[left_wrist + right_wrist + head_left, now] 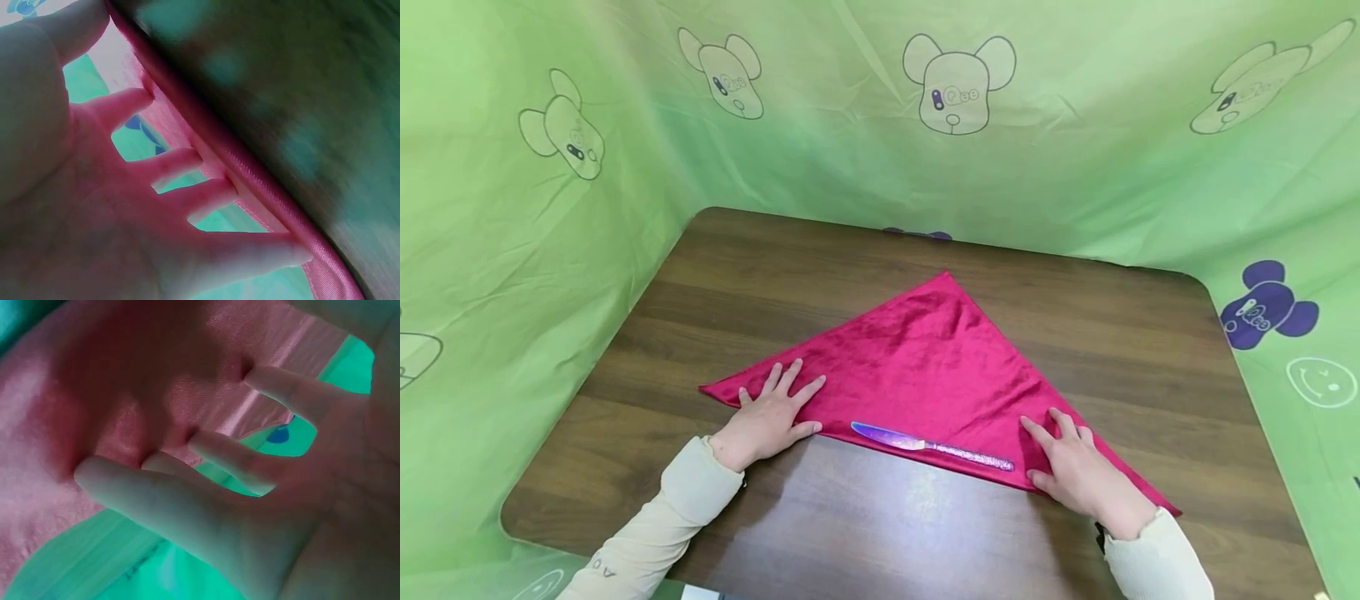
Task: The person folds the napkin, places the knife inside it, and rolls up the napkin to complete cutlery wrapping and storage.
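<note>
Grip, both hands: nothing held; I see the left hand [767, 421] with fingers spread and nearly straight, resting on the cloth [917, 350], and the right hand [1078, 467] with relaxed, slightly bent fingers, their tips touching the same cloth. Item one: cloth, crimson-pink, satin sheen, laid as a triangle across the middle of the frame, apex towards upper centre, one corner at centre left, the other at lower right; lightly wrinkled near the apex. Left hand towards its left corner, thumb at the lower edge; right hand towards its right corner. Item two: knife [934, 447], single, iridescent violet-blue blade, textured handle, lying on the cloth along its lower edge, below the centre of the frame, between the hands and apart from both; tip to the left, handle to the right. Item three: table [700, 317], brown wood-grain top, rounded corners, a glossy patch of light at lower centre. Item four: backdrop [850, 150], green, printed with pale and purple bear-like heads, across the top and down both sides. Item five: cream sleeves [655, 533], two, at lower left and lower right.
</note>
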